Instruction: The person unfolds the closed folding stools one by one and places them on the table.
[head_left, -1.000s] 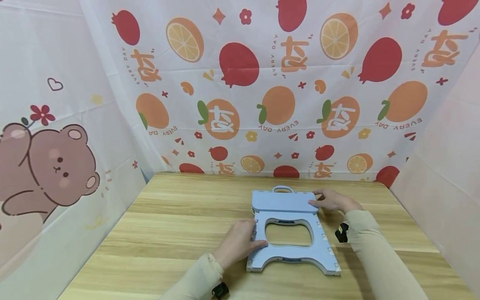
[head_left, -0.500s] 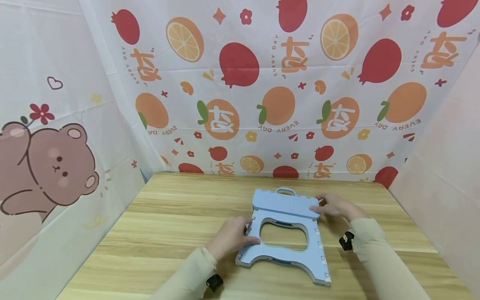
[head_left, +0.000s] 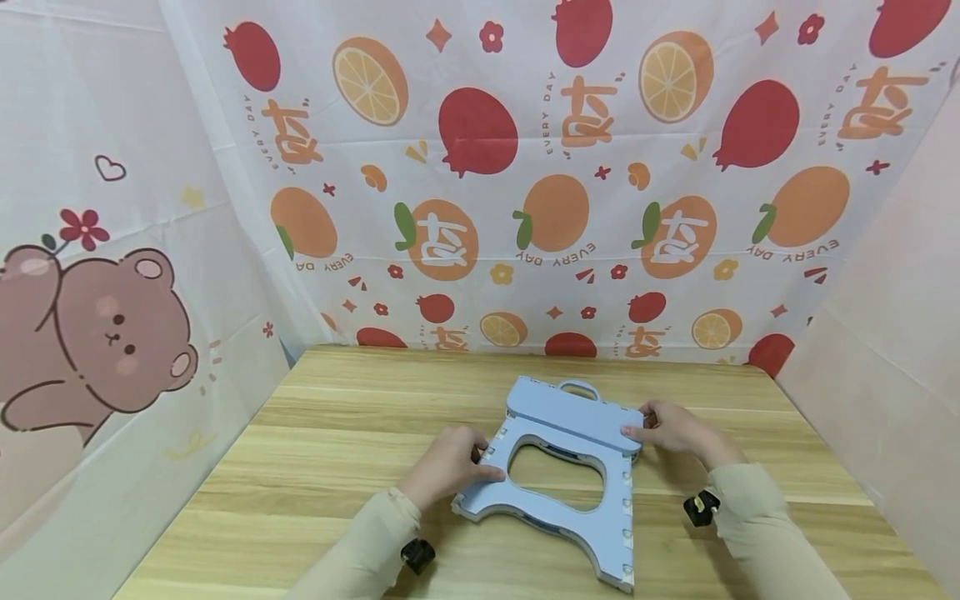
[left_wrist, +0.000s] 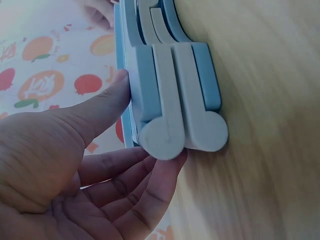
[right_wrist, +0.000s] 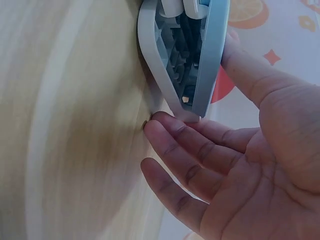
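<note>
A light blue folding stool [head_left: 555,442], folded flat, lies on the wooden table at a slant, its small carry handle at the far end. My left hand [head_left: 450,462] grips its left edge, thumb on top and fingers against the side. In the left wrist view the stool's layered legs [left_wrist: 170,95] with grey rounded ends show beside that thumb. At the far right corner my right hand [head_left: 678,429] pinches the seat panel, thumb above. The right wrist view shows the panel's hollow end [right_wrist: 185,60] between thumb and curled fingers.
The wooden table [head_left: 337,425] extends to both sides of the stool. A fruit-print cloth [head_left: 480,208] hangs behind it, and a bear-print cloth [head_left: 97,250] hangs on the left. Each wrist wears a small black device.
The folding stool has turned clockwise on the table, its near end swinging left and its far right corner coming nearer. Both hands have moved with it, keeping their hold.
</note>
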